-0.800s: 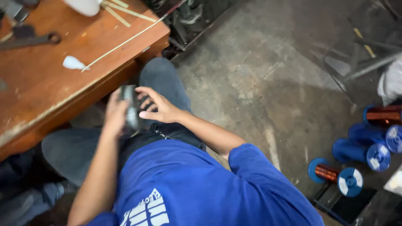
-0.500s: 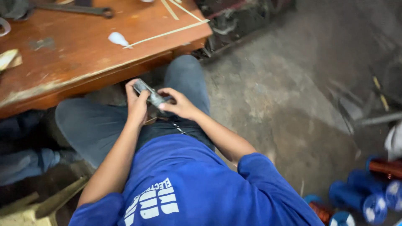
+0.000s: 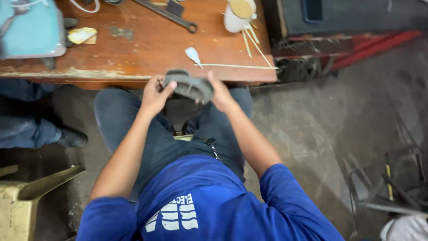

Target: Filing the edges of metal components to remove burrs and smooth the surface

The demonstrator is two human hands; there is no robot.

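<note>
Frame centre: left hand [image 3: 154, 94] and right hand [image 3: 219, 93] fingers closed on opposite ends of a dark grey ribbed round part [image 3: 189, 86], steadying it over the lap, just below the worn wooden desk [image 3: 147, 49].

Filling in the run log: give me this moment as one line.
left hand: grips grey ribbed part | right hand: grips same part | part: held over lap, at wooden table edge | nearby: wrench, white cup

Two hands, left [image 3: 155, 94] and right [image 3: 219, 93]; one grey ring-shaped part [image 3: 189, 85]; one cup [image 3: 239, 15]; one wrench [image 3: 166, 14]; one counter [image 3: 142, 49].
</note>
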